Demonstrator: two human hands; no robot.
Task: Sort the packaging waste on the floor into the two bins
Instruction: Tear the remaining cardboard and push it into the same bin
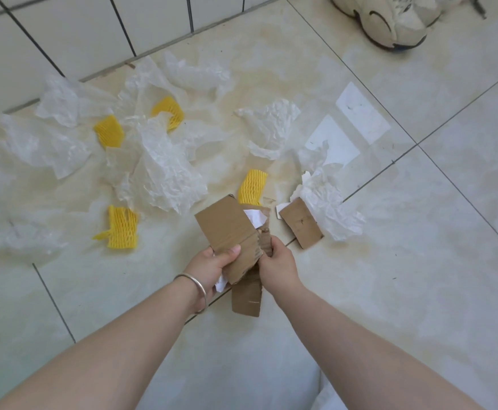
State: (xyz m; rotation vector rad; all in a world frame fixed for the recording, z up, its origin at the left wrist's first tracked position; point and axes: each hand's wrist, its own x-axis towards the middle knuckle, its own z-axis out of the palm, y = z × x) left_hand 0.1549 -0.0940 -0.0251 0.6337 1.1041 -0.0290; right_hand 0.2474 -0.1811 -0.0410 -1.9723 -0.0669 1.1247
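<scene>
From the head camera, looking down over both forearms at the tiled floor [390, 261]: the left hand [212, 266] and the right hand [277, 261] are close together, both gripping a bundle of torn cardboard pieces [230, 229]. The left thumb lies across the face of the top piece, with a scrap of white paper poking out under the palm; the right hand's fingers curl round the bundle's right edge. A silver bangle [196, 287] sits on the left wrist.

The top piece's long axis runs from the hands up and slightly to the left, its far end pointing away from the person. A second strip [247, 297] hangs below the hands, its long axis nearly straight toward the person.

Just beyond and to the right of the right hand, another cardboard scrap [301, 226] lies flat on the floor, touching a crumpled white paper sheet [327, 202]. Straight ahead of the hands, just past the bundle, a yellow foam net sleeve [252, 186] lies with its long axis pointing away. To the left of the left hand lies another foam sleeve [122, 227], and two more [108, 131] [168, 112] sit farther off among a spread of crumpled white wrapping paper [162, 173]. Far beyond the right hand, a beige sneaker [390, 19] rests on the floor.
</scene>
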